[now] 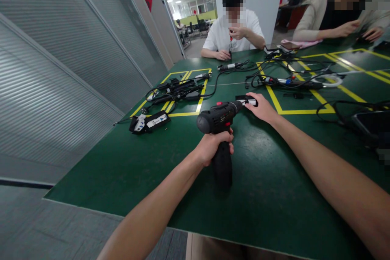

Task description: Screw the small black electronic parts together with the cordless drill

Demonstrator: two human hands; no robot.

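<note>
Green desk [122, 170]: left grip [213, 146] wrapped round drill [217, 117], right grip [261, 107] pinching black-and-white part [248, 100] by drill tip. Seemingly drilling or screwing step; next likely calls for steady alignment.

- The left hand [213, 146] grips a black drill [217, 118], its nose pointing right and far.
- The right hand [262, 107] holds a small black-and-white part [248, 101] at the drill's tip.
- Left, on the green table [137, 170]: tangled black cables [179, 90].
- Far side: a person [219, 28] in white.
</note>
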